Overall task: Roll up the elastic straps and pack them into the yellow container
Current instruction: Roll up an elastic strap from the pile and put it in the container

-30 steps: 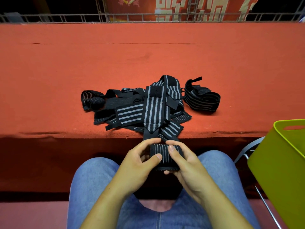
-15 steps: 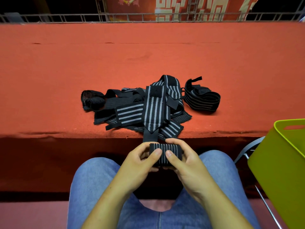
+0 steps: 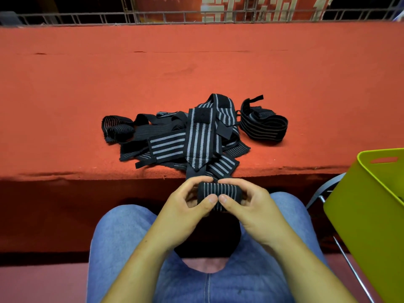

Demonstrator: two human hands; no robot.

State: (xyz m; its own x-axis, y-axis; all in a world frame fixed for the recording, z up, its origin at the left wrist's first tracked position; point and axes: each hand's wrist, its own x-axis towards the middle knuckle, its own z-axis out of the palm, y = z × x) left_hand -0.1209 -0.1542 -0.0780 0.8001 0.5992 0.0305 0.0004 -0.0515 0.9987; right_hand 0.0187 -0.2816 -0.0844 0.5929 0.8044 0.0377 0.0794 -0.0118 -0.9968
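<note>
While left hand (image 3: pixel 182 209) and right hand (image 3: pixel 251 207) grip the rolled strap (image 3: pixel 218 190), the yellow container (image 3: pixel 360 215) is cropped.

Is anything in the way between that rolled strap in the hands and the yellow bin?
Nothing visible blocks the way: the yellow container stands open to the right of the rolled strap. The strap's unrolled tail, though, runs up onto the red table.

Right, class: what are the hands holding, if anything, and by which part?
The left hand and right hand grip a striped elastic strap by its rolled end, thumbs in front.
</note>
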